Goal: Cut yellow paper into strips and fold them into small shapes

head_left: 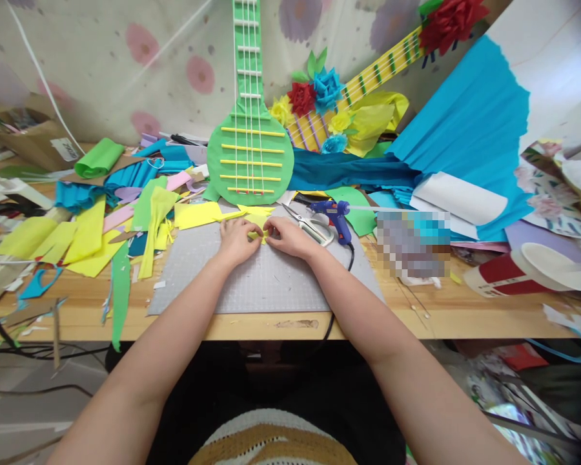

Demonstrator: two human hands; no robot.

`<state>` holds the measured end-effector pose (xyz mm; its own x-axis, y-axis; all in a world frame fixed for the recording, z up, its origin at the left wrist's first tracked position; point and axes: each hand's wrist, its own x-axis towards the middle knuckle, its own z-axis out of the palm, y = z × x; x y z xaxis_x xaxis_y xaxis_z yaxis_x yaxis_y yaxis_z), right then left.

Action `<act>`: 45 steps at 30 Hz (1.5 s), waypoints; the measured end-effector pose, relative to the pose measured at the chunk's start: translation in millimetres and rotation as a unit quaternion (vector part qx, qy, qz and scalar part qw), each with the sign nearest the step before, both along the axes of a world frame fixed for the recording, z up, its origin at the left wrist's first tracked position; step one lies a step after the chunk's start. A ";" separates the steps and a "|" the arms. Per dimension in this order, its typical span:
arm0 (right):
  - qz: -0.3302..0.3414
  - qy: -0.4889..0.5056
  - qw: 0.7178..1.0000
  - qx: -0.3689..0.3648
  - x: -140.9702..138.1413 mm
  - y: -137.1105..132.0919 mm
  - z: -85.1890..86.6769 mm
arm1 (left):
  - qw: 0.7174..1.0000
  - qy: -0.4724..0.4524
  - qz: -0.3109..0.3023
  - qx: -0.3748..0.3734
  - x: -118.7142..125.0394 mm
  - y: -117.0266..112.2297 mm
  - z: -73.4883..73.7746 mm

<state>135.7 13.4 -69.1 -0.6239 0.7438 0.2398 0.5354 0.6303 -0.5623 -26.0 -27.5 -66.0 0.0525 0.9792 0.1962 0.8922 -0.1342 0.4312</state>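
Over the grey cutting mat, my left hand and my right hand meet at the fingertips. Both pinch a small piece of yellow crepe paper, partly hidden by the fingers. Just beyond the hands lie more yellow paper strips. A pair of scissors rests beside my right hand, and a blue hot glue gun lies right of it. Behind them, a green paper-covered stringed instrument stands upright with yellow bars across its round body.
Crepe paper scraps cover the left of the wooden table. A yellow guitar-like craft with paper flowers leans behind. Blue crepe paper spreads at the right, near a red and white paper cup. The glue gun's cord hangs over the front edge.
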 end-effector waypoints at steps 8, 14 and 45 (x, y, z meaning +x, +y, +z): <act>0.017 0.003 1.000 -0.020 3.3 1.3 0.1 | 1.000 0.005 0.002 -0.010 -0.4 -0.4 1.9; -0.033 0.032 0.998 -0.038 -0.8 -0.6 0.0 | 1.000 0.002 -0.002 0.004 -0.7 -1.3 0.5; -0.111 0.147 0.983 -0.020 -2.8 3.2 -9.1 | 0.992 -0.094 -0.069 0.039 -21.9 -2.5 10.4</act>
<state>132.9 16.5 -78.3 -0.3542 0.8660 0.3530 0.4682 0.4910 -0.7346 -47.9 -30.0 -55.6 0.1413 0.9468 0.2893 0.7680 -0.2892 0.5714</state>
